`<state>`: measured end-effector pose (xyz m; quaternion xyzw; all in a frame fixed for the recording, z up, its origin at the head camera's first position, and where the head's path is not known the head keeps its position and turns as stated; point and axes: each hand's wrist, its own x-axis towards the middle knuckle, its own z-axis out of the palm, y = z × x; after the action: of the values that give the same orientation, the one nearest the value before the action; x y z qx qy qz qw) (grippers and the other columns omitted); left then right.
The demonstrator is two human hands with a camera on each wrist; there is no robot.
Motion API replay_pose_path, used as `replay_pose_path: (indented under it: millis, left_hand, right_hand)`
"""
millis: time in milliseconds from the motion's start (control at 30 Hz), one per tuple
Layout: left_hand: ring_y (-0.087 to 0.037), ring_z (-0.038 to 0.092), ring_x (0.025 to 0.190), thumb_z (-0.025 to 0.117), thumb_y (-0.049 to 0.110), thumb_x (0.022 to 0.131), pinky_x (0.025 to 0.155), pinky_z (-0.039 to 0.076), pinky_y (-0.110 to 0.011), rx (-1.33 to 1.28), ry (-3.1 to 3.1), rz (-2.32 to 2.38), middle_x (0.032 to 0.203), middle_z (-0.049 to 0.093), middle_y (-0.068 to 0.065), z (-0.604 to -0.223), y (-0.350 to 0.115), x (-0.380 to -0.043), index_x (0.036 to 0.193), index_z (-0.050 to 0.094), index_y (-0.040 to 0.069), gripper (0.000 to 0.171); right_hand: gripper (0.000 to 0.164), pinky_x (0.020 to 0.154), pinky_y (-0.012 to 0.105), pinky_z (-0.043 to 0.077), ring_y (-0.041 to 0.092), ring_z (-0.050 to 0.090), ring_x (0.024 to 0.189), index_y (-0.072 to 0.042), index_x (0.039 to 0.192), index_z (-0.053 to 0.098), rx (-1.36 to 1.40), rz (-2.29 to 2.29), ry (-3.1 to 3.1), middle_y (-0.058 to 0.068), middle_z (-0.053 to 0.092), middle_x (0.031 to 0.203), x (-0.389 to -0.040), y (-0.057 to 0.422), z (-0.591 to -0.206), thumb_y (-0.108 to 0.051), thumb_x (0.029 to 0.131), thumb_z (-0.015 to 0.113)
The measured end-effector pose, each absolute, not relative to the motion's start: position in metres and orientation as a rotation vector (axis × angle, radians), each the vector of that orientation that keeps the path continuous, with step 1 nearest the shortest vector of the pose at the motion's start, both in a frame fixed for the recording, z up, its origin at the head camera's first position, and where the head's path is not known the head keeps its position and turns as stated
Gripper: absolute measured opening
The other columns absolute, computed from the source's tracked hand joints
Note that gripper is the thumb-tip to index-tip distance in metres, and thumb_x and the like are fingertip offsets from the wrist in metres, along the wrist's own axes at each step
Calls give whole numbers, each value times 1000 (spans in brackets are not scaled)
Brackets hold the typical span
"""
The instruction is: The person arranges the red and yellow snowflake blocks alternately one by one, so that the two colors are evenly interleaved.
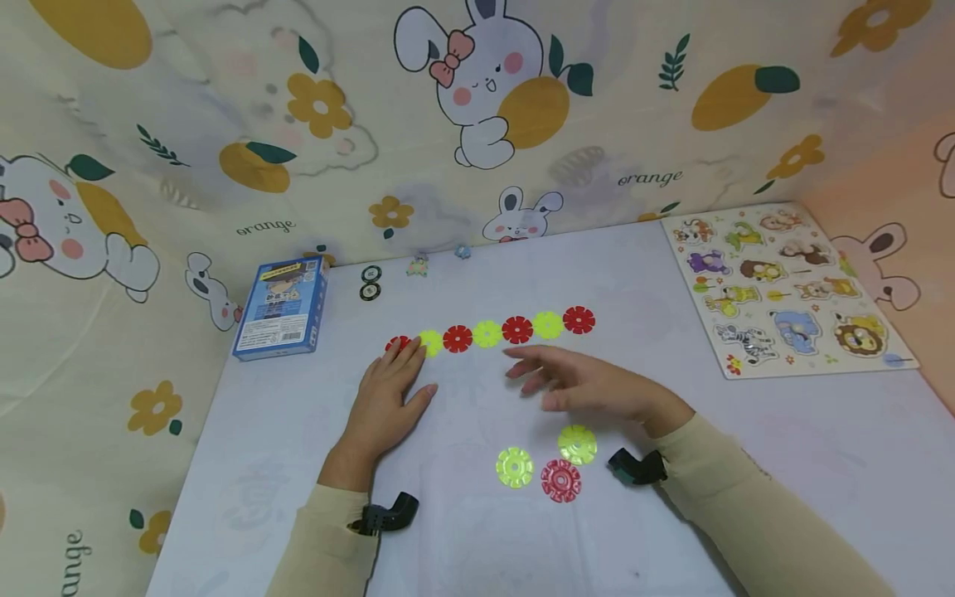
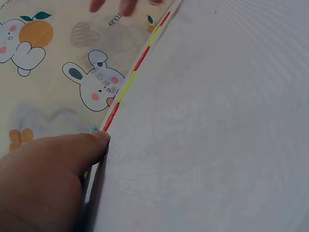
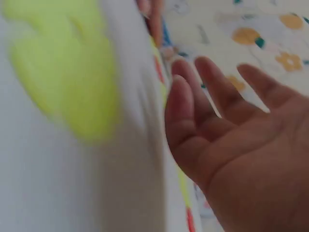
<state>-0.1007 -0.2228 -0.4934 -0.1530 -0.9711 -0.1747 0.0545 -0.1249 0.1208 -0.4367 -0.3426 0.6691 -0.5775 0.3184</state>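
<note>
Notched flat plastic discs, red ones (image 1: 458, 338) and yellow-green ones (image 1: 487, 334) by turns, form a straight row across the table. At the row's left end my left hand (image 1: 384, 410) lies palm down with its fingers extended, the fingertips over the end red disc (image 1: 398, 342) and the yellow disc (image 1: 431, 343) beside it. My right hand (image 1: 589, 385) is in front of the row's right half, holding nothing, its fingers loosely bent. Nearer to me lie two loose yellow discs (image 1: 515, 468) and a loose red disc (image 1: 561, 481). In the right wrist view a yellow disc (image 3: 67, 72) appears large and blurred.
A blue box (image 1: 279, 307) stands at the back left. Two small black round pieces (image 1: 370, 291) and two tiny figurines (image 1: 418, 265) sit along the back edge. An animal puzzle board (image 1: 791, 290) occupies the right side. Patterned cloth (image 1: 336, 191) hangs behind the white table.
</note>
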Motion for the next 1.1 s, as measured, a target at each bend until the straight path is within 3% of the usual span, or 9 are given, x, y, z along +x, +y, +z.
replay_pose_path:
  millis: [167,333,467,733,1100]
  left_hand:
    - [-21,14,143,50,54,93,112,14,-48,-466,-2951,-530,154,26,8,-493,-222,-102,148,38,19,67]
    - [-21,14,143,51,53,92,112,14,-49,-466,-2957,-532,154,27,8,-493,-221,-102,148,38,19,67]
    - [-21,14,143,52,53,92,112,14,-49,-460,-2961,-532,154,27,7,-492,-221,-102,148,38,19,67]
    - [-21,14,143,52,53,92,112,15,-49,-447,-2975,-523,154,27,7,-494,-220,-101,148,38,20,67]
    - [-21,14,143,50,55,92,113,13,-47,-449,-2972,-513,154,26,8,-493,-222,-100,149,37,20,68]
  right_hand:
    - [77,99,42,42,20,43,124,-26,147,39,-990,-1234,1794,0,48,138,-111,103,-449,-27,80,78]
    - [55,95,32,42,9,38,120,-31,128,59,-1143,-949,2010,-13,48,125,-98,93,-449,-24,78,81]
    - [42,88,30,42,7,39,111,-34,111,63,-1132,-841,2167,-17,49,113,-89,88,-446,-20,76,81]
    - [14,68,31,52,17,57,82,-28,96,64,-794,-1154,2124,-4,61,85,-102,96,-446,-22,86,73]
    - [15,66,37,54,26,58,79,-13,105,63,-246,-1433,2550,8,60,94,-155,170,-439,-23,94,63]
